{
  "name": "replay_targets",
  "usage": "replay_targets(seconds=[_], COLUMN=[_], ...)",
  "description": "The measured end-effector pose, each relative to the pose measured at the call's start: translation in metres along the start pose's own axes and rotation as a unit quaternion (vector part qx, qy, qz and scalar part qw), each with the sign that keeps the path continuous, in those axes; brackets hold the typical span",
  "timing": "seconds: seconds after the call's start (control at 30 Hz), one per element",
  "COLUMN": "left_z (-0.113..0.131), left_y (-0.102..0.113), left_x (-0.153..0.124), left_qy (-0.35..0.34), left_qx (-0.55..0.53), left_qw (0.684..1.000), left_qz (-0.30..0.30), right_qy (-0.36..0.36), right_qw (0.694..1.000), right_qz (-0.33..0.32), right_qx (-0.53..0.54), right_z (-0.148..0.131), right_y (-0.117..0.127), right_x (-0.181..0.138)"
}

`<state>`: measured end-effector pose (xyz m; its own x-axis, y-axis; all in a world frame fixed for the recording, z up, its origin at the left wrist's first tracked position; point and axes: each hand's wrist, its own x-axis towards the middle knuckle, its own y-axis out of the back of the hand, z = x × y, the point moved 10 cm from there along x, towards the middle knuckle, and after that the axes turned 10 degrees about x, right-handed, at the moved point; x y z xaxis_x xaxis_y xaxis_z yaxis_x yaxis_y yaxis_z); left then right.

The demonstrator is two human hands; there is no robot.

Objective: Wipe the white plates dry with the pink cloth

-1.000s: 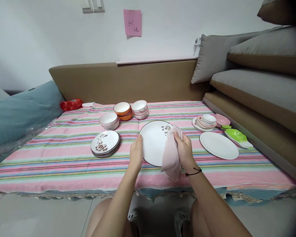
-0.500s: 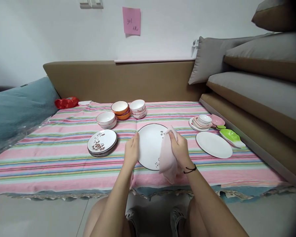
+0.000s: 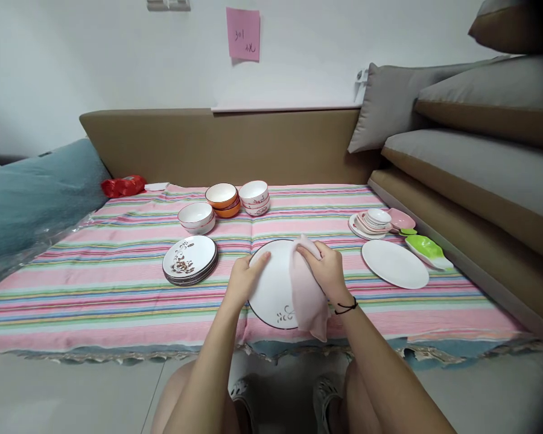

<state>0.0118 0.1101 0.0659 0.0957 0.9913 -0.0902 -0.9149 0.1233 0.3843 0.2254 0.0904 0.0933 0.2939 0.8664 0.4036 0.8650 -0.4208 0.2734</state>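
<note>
A large white plate (image 3: pixel 271 283) with a dark rim and a small flower print is held above the striped cloth in front of me. My left hand (image 3: pixel 244 278) grips its left edge, fingers curled over the rim. My right hand (image 3: pixel 326 269) is closed on a pale pink cloth (image 3: pixel 305 295) and presses it against the plate's right side. The cloth hangs down past the plate's lower edge.
A pink striped cloth (image 3: pixel 117 289) covers the low surface. On it are a stack of flowered plates (image 3: pixel 189 260), several bowls (image 3: pixel 226 202), a plain white plate (image 3: pixel 394 272), small stacked saucers (image 3: pixel 373 222), a pink dish (image 3: pixel 400 218) and a green dish (image 3: pixel 426 249). Cushions rise at right.
The plate has been turned in my hands, so its flower print went from the upper right to the lower edge. My right hand and the cloth shifted left across the plate.
</note>
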Motion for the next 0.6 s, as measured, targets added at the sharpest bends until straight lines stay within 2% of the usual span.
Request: replay_targets(seconds=[0.13, 0.3, 0.4, 0.5, 0.6], left_z=[-0.011, -0.023, -0.031, -0.038, -0.04], left_y=[0.0, -0.007, -0.002, 0.009, 0.019], left_x=[0.001, 0.002, 0.002, -0.001, -0.005], left_qy=[0.045, 0.072, 0.095, 0.109, 0.115], left_qx=[-0.052, -0.172, -0.229, -0.287, -0.278], left_qw=[0.997, 0.981, 0.962, 0.933, 0.924], left_qz=[0.032, 0.055, 0.112, 0.19, 0.238], right_qy=[0.007, -0.03, -0.094, -0.174, -0.188], right_qw=[1.0, 0.998, 0.986, 0.955, 0.953], right_qz=[0.018, -0.055, -0.09, -0.144, -0.133], right_qx=[-0.004, 0.02, 0.106, 0.194, 0.194], right_z=[0.0, 0.01, 0.02, 0.027, 0.027], right_y=[0.003, -0.009, -0.017, -0.035, -0.039], right_x=[-0.003, -0.003, -0.005, -0.015, -0.019])
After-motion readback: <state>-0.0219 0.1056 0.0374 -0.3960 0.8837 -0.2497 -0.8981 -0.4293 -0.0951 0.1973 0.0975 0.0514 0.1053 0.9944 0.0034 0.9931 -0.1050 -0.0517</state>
